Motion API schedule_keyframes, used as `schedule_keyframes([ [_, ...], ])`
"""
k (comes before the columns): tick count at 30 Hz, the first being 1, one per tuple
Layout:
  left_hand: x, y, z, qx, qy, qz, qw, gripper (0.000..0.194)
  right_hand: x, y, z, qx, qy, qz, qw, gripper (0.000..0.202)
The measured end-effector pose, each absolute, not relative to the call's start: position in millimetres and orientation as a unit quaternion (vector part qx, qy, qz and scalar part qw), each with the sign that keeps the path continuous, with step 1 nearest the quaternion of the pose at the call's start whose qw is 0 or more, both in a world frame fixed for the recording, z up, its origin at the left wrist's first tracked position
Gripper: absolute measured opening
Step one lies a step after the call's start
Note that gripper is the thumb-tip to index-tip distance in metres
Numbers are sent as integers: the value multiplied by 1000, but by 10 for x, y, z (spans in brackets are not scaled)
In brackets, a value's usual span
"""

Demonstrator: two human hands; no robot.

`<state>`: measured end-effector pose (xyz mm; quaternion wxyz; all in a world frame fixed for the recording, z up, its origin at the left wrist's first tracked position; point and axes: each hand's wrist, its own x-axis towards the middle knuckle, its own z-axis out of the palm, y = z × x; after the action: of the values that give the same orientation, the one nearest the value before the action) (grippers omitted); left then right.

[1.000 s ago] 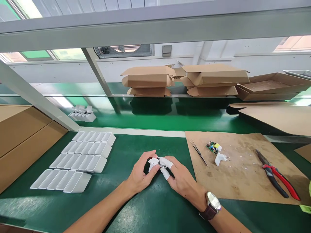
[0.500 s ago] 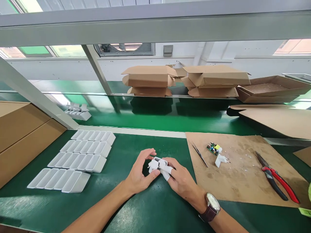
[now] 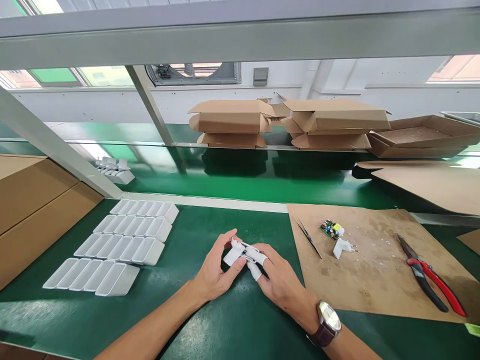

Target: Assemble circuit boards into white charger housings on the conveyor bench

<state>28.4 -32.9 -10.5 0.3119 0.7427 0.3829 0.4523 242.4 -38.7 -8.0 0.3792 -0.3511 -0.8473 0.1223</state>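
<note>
Low over the green table, my left hand pinches a small white plastic plug piece between thumb and fingers. My right hand, with white covers on its fingertips and a watch on the wrist, grips a small white plastic case. The piece and the case touch or nearly touch; fingers hide most of the case. To the right, on a brown cardboard mat, lie a circuit board, a white plug part with two pins, tweezers and red-and-black pliers.
Several rows of white open cases stand at left. Behind, a green belt carries a cluster of white parts. Folded cartons stand beyond it. A large carton borders the left; a metal post slants down nearby.
The white plug piece has turned in my left fingers and now shows a flat face. My right hand stays nearly still around the case. The parts on the belt have shifted slightly left.
</note>
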Motion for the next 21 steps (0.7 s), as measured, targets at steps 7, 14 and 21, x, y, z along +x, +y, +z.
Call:
schedule_keyframes([
  [7,294,-330,-120,760,360,468,273,102,2352,-359,-128,-379,-647,454,482,24],
  [14,373,-386,-56,786,329,498,162,78,2316,-404,-29,-370,-437,708,413,44],
  [21,403,-378,-13,788,311,515,133,85,2326,-409,-20,-378,-437,717,389,45],
])
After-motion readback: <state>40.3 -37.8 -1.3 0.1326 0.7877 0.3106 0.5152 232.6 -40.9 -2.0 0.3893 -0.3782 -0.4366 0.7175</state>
